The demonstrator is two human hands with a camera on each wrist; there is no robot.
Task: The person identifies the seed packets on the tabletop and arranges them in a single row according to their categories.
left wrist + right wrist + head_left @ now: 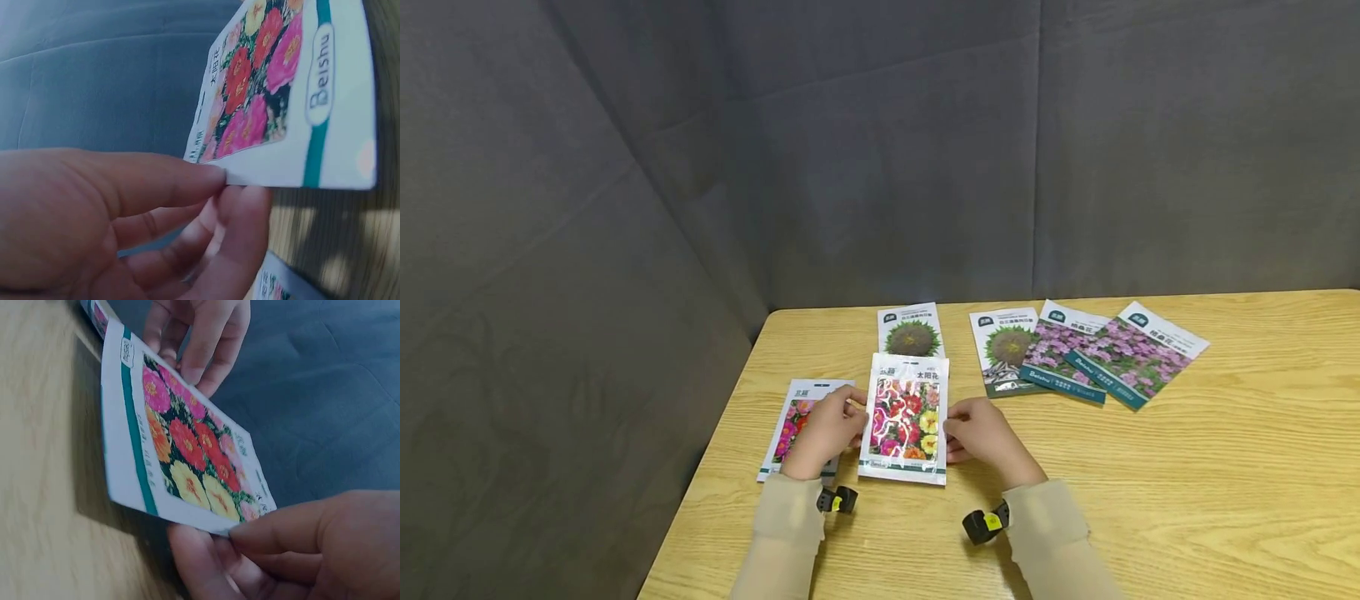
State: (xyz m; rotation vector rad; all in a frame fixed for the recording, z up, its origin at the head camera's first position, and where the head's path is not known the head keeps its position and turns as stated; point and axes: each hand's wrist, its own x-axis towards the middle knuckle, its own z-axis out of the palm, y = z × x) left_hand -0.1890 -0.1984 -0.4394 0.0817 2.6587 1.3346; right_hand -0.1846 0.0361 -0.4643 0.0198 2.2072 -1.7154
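Observation:
Both hands hold one seed packet (904, 421) between them, raised over the table with its picture of red, pink, yellow and orange flowers facing up. My left hand (829, 427) pinches its left edge between thumb and fingers. At the opposite edge, my right hand (987, 435) pinches it the same way. In both wrist views a gap with shadow shows between the packet (187, 444) and the wood. Under the left hand and wrist, a similar flower packet (780, 433) lies on the table, partly covered.
Behind the held packet lies a sunflower packet (913, 332), its lower part hidden. Farther right, another sunflower packet (1006, 346) and two purple-flower packets (1060, 350) overlap in a fan on the wooden table (1225, 483). A grey curtain (895, 167) hangs along the back and left.

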